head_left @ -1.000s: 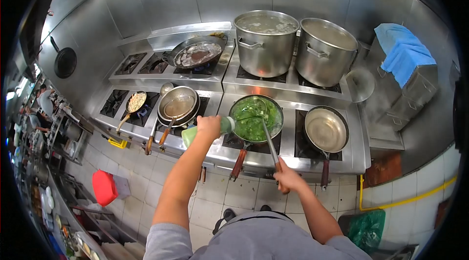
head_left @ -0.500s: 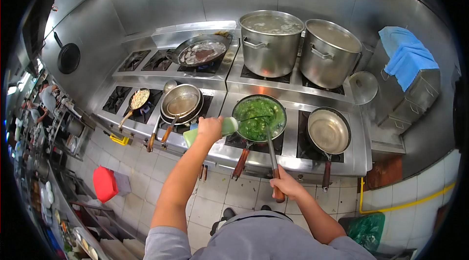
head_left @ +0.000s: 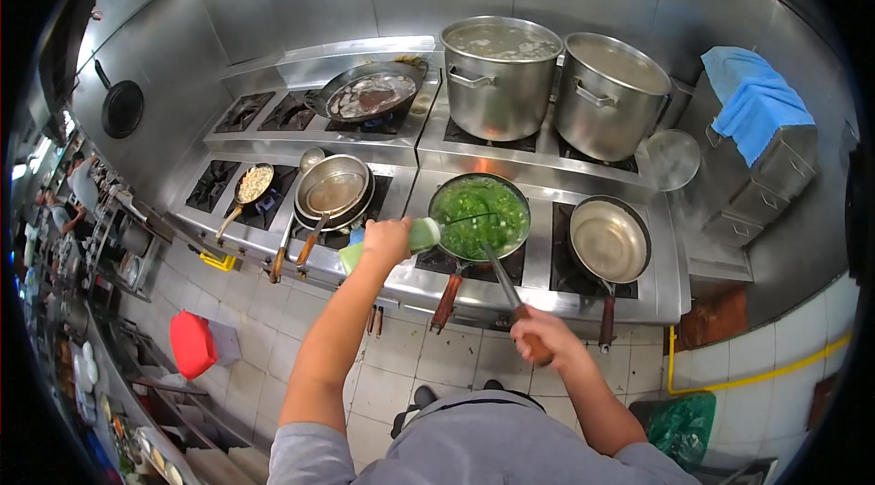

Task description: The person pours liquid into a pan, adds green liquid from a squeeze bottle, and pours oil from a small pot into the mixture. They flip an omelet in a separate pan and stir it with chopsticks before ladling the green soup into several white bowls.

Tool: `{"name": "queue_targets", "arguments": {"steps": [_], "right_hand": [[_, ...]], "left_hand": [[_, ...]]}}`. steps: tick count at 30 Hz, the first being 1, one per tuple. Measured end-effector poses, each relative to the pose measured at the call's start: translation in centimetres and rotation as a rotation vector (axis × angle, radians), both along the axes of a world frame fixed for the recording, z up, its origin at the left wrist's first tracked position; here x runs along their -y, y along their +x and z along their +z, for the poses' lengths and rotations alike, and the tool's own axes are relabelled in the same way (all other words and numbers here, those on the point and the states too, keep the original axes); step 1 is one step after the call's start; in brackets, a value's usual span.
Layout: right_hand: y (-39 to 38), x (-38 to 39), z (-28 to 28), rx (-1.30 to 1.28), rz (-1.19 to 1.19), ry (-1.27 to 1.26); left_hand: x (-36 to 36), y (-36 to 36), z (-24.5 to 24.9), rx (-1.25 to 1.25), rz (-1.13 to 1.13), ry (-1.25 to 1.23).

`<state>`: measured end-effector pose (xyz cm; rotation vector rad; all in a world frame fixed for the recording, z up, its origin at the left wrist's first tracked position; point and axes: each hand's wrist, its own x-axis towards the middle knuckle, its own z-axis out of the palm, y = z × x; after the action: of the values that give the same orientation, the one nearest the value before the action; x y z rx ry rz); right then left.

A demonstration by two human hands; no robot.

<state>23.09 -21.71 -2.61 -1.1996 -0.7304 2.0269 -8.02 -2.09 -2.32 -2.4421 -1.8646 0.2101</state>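
Observation:
My left hand (head_left: 388,242) is closed around a pale green squeeze bottle (head_left: 425,234), tipped sideways over the front burner. A thin dark line runs from the bottle's tip into the frying pan (head_left: 526,228). Chopped green vegetables (head_left: 477,211) in bright green liquid fill that pan, whose wooden handle points toward me. My right hand (head_left: 544,335) grips the wooden handle of a long metal cooking utensil (head_left: 500,273). Its far end sits in the greens, so its head is hidden.
Right of the greens stands another pan (head_left: 610,243). Two large stockpots (head_left: 501,93) occupy the back burners. Left are a strainer (head_left: 333,190) over a pan, a small pan of pale food (head_left: 253,183) and a wok (head_left: 371,98). A red-lidded bin (head_left: 193,344) is on the floor.
My right hand has shifted right and slightly up, slanting the utensil more across the pan. The greens have been moved around. My left hand still holds the bottle in nearly the same place.

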Motion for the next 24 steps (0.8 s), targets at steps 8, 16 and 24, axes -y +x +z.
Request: {"name": "queue_targets", "arguments": {"steps": [8,16,24], "right_hand": [[-1.7,0.2,-3.0,0.460,0.006,0.182],[3.5,-4.0,-1.3,-0.056,0.009,-0.015],[9.6,-6.6,0.0,1.680,0.563,0.953]], "left_hand": [[0.5,-0.4,0.0,0.026,0.001,0.006],[1.9,-1.0,-0.7,0.264,0.034,0.079],[5.5,-1.3,-5.7,0.996,0.119,0.168]]}}
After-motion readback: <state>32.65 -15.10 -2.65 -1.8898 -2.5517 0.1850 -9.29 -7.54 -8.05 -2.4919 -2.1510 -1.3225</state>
